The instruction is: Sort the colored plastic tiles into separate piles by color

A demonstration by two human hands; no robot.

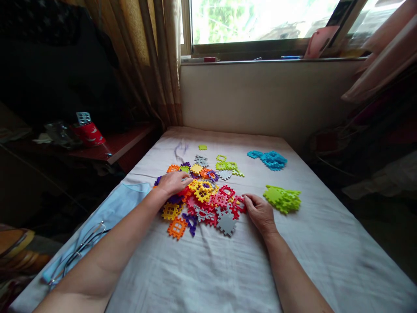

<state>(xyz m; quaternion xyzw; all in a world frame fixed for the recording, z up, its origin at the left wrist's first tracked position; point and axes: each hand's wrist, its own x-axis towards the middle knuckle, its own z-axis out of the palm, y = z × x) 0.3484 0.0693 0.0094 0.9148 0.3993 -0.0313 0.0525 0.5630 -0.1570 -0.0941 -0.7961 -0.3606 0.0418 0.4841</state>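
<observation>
A heap of flat plastic interlocking tiles in red, yellow, orange, purple and grey lies in the middle of a white sheet. My left hand rests palm down on the heap's left side, fingers stretched toward a yellow tile. My right hand lies at the heap's right edge, its fingertips touching a red tile. Apart from the heap sit a lime green cluster to the right and a blue cluster further back. Several light green tiles lie behind the heap.
A light blue cloth and spectacles lie at the sheet's left edge. A red cup stands on a dark side table to the left. A wall, curtain and windowsill close off the far end.
</observation>
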